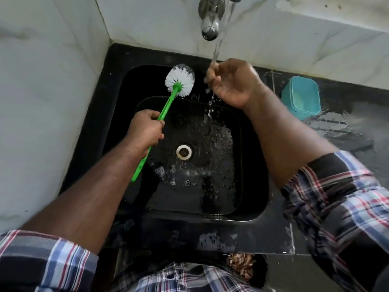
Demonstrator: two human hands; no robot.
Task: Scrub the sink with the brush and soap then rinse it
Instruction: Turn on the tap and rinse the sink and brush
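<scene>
I see my left hand (145,130) wrapped around the green handle of the brush (166,104), fingers (154,115) curled tight on it about midway along; the handle's lower end sticks out below my wrist and the white bristle head points up toward the back left corner of the sink (250,165), held above the basin floor. My right hand (233,83) is up under the running water (219,39) falling from the tap (210,20), fingers loosely curled and close together, holding nothing that I can make out. Water splashes off them down into the black sink, where drops and small patches of foam lie around the drain (184,152). The brush head is just left of my right hand, not touching it. A teal tub (301,98) sits on the wet black counter (347,131), right of the sink.
</scene>
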